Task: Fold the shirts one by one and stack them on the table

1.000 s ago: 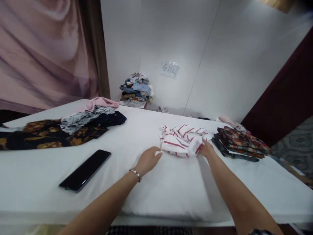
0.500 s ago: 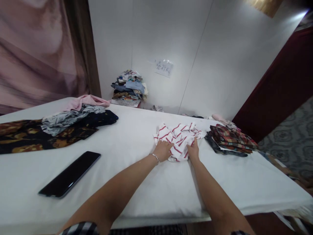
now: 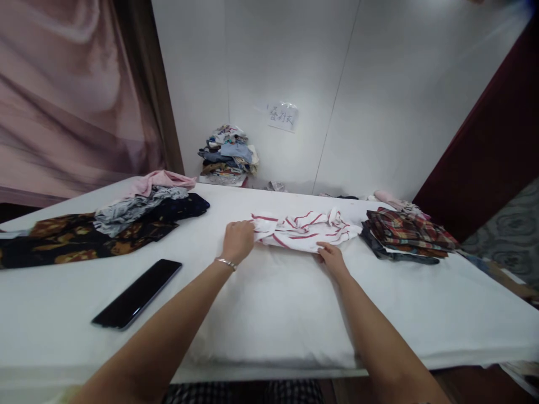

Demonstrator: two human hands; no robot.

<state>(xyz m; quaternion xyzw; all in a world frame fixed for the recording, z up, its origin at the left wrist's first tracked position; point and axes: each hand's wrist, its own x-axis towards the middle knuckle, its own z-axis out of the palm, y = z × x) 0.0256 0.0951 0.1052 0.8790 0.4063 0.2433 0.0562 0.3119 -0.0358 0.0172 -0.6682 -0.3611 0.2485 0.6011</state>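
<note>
A crumpled white shirt with red stripes (image 3: 301, 231) lies on the white-covered table (image 3: 278, 308), stretched sideways between my hands. My left hand (image 3: 238, 241), with a bracelet at the wrist, is closed around the shirt's left end. At the near edge of the cloth, my right hand (image 3: 330, 258) pinches the fabric between thumb and fingers. The shirt's right part is bunched up and reaches close to a stack of folded plaid shirts (image 3: 408, 231).
A black phone (image 3: 137, 294) lies at the left front. Behind it are a dark floral garment (image 3: 63, 241), a grey patterned one (image 3: 126, 210) and a pink cloth (image 3: 162, 180). A heaped clothes pile (image 3: 229, 154) stands by the wall under a handwritten sign (image 3: 282, 116).
My left hand has moved left, pulling the striped shirt's end out sideways. The shirt has gone from a rounded bundle to a longer, flatter strip. My right hand has shifted slightly along its near edge.
</note>
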